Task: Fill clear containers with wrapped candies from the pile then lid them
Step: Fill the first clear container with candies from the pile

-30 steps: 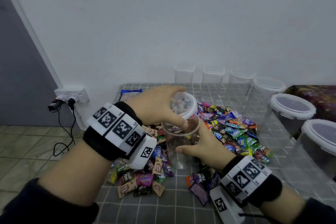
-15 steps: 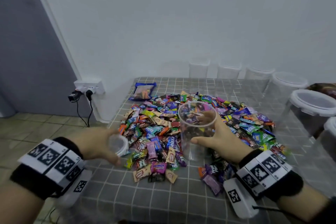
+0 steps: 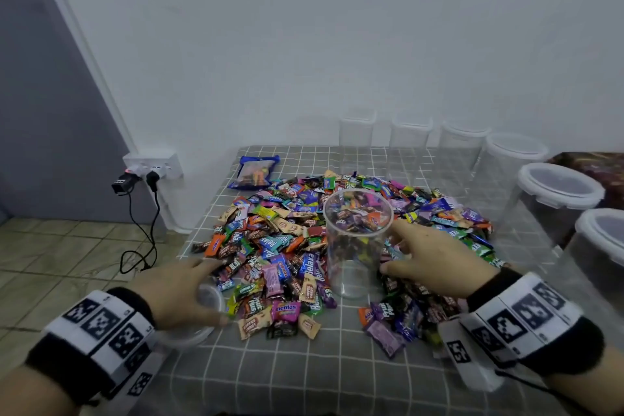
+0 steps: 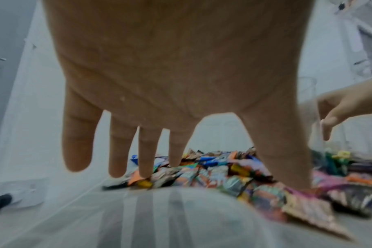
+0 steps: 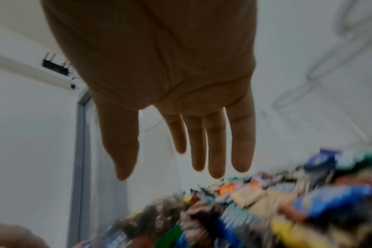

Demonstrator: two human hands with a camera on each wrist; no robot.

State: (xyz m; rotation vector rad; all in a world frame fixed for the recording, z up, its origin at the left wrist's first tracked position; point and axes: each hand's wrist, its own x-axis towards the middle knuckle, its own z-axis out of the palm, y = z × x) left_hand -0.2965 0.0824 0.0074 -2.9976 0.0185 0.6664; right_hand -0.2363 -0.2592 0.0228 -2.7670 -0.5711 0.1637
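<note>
A clear round container [image 3: 354, 246] stands upright and lidless in the candy pile [image 3: 270, 246]; its lower part looks empty. My right hand [image 3: 388, 248] is just right of it with straight fingers at its wall, gripping nothing. The right wrist view shows the same straight fingers [image 5: 214, 151] above blurred candies. My left hand [image 3: 209, 290] hovers at the table's front left over the clear lid [image 3: 190, 336]. In the left wrist view the left hand's [image 4: 202, 164] fingers are spread and the lid [image 4: 159, 218] lies beneath them on the cloth.
Several lidded clear containers [image 3: 557, 186] line the back and right side of the grey checked table [image 3: 304, 375]. A blue snack bag [image 3: 256, 172] lies at the back left. A wall socket with plugs and cables [image 3: 148, 169] is beyond the table's left edge.
My left hand took the lid off the container, carried it down to the front left and let it go. My right hand loosened from the container's side.
</note>
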